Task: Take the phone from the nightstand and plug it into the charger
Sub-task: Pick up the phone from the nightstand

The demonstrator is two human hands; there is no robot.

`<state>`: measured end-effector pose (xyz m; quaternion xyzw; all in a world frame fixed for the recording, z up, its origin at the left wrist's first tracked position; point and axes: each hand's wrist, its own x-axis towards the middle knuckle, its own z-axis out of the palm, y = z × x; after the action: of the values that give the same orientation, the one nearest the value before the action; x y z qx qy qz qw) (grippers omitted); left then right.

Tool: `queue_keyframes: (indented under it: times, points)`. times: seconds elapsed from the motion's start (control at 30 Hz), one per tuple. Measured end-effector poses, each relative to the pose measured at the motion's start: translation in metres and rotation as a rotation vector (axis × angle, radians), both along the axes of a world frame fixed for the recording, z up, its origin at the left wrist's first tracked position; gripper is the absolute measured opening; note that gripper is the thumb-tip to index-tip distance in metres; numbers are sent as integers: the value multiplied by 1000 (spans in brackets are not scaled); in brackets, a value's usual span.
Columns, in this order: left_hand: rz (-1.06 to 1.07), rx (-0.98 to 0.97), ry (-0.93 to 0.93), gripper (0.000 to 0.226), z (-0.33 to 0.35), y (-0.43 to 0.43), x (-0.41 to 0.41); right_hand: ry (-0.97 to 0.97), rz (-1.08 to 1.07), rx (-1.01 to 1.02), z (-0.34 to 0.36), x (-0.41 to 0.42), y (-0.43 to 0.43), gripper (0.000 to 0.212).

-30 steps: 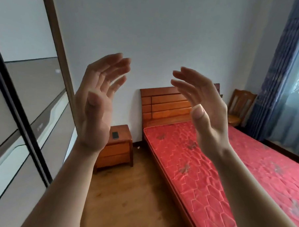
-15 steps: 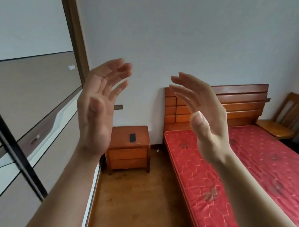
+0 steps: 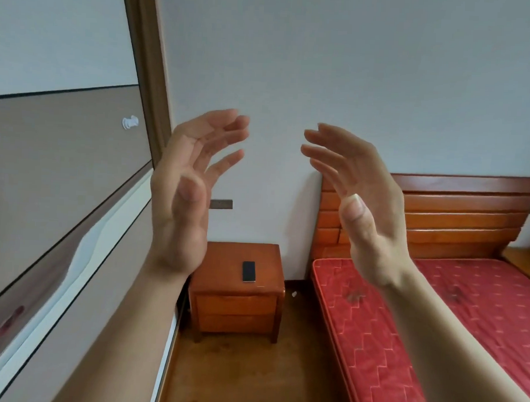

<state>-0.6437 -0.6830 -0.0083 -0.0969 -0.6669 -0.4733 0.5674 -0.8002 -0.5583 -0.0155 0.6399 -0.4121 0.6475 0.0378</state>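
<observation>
View has swung left since a second ago: bed [image 3: 435, 314] is pushed to the right, nightstand [image 3: 237, 290] is now centred and larger, so the approach is under way, grasp not yet begun. No charger can be made out. Phone [image 3: 249, 271] is seen flat on the nightstand top, well apart from both hands. Left hand [image 3: 185, 194] and right hand [image 3: 366, 211] are still raised, palms facing, each grip wide open and empty, fingers loosely spread.
</observation>
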Motion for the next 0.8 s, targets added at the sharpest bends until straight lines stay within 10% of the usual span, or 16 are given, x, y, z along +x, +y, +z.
queue_keyframes:
  times: [0.8]
  points:
    - [36,9,-54,78,-10,-277,-262,-82,92,-4,-25,-272,-293,74]
